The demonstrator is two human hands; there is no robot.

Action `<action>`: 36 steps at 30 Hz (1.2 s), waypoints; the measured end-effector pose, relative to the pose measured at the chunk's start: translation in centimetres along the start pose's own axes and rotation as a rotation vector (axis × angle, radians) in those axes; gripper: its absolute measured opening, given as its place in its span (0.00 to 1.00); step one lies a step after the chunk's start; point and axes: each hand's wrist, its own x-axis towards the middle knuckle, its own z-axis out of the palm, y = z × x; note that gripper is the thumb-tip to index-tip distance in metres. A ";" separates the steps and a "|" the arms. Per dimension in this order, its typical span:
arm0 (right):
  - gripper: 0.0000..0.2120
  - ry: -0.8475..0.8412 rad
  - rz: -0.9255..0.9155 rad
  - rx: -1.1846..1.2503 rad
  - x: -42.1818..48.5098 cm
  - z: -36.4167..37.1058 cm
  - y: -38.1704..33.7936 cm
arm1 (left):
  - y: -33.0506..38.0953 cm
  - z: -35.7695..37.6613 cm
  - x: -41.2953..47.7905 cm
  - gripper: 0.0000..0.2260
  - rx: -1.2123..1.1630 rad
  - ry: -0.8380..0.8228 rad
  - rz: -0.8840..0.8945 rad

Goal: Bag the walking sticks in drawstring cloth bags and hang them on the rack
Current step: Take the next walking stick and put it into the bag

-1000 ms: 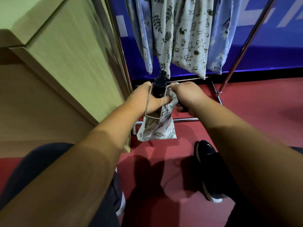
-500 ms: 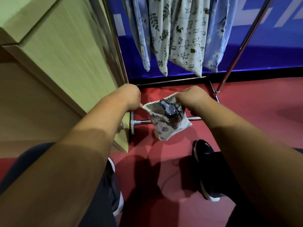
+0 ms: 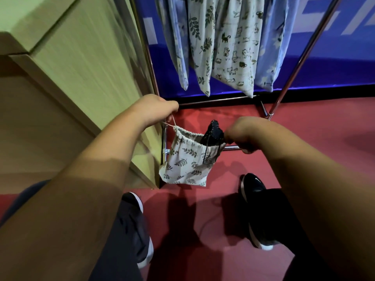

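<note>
while in two hands [image 3: 156, 109] [image 3: 242, 133], one bag [image 3: 185, 165]

An indoor hall or studio is suggested: a red floor [image 3: 304, 159] is seen below the right hand [image 3: 243, 132], a blue printed wall [image 3: 328, 65] and a metal rack [image 3: 303, 57] hung with cloth bags [image 3: 235, 57] beyond it, and a wooden cabinet [image 3: 81, 67] beside the left hand [image 3: 154, 108].

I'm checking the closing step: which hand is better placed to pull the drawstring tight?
Left, probably. The left hand pinches the drawstring of the leaf-print bag; the right hand grips the opposite rim by the stick handle.
</note>
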 end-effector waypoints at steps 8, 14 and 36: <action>0.11 0.156 -0.211 0.625 1.6 0.5 -0.4 | -0.9 0.3 0.4 0.13 0.285 0.076 0.252; 0.15 0.146 -0.367 0.806 2.2 0.1 -0.9 | -0.8 1.4 1.1 0.14 0.045 0.311 0.312; 0.08 0.011 -0.804 1.283 0.1 -0.6 -2.6 | 3.0 2.1 -0.7 0.31 -1.108 -0.059 0.158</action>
